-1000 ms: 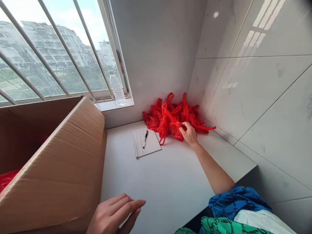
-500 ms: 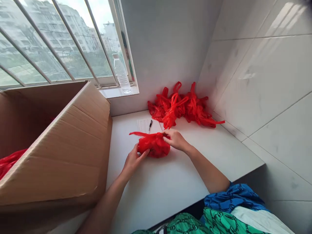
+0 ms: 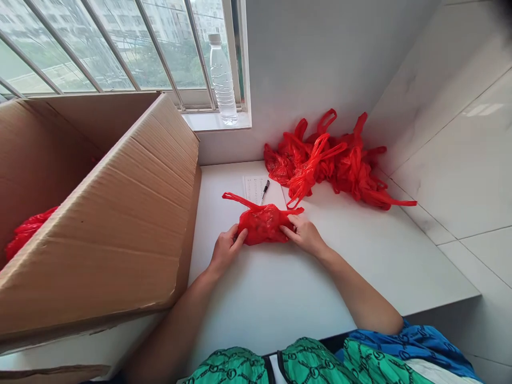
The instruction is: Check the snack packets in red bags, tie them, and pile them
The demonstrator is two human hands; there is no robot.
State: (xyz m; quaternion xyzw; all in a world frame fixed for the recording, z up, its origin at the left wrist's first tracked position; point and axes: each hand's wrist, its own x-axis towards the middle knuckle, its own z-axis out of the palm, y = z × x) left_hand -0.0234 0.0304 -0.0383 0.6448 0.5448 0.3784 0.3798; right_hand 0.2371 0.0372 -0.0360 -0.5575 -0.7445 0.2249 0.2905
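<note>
A red plastic bag (image 3: 264, 224) with something inside lies on the white tabletop (image 3: 264, 298) in front of me. Its contents cannot be made out through the film. My left hand (image 3: 228, 246) grips the bag's left end, thumb on top and fingers mostly hidden behind it. At the right end, my right hand (image 3: 304, 234) pinches the bag between thumb and fingers. One handle loop sticks out to the upper left, the other to the right. Just behind the bag, a black pen (image 3: 265, 186) rests on a printed sheet of paper (image 3: 256, 186).
Several filled red bags (image 3: 320, 160) are heaped against the back wall at right. A large open cardboard box (image 3: 132, 213) stands at left with red plastic (image 3: 30, 229) inside. A clear water bottle (image 3: 223, 85) stands on the sill by the barred window.
My right hand has moved down from the bag's top to its right end. The bag now lies wider, with its handles spread to both sides. The camera view has shifted.
</note>
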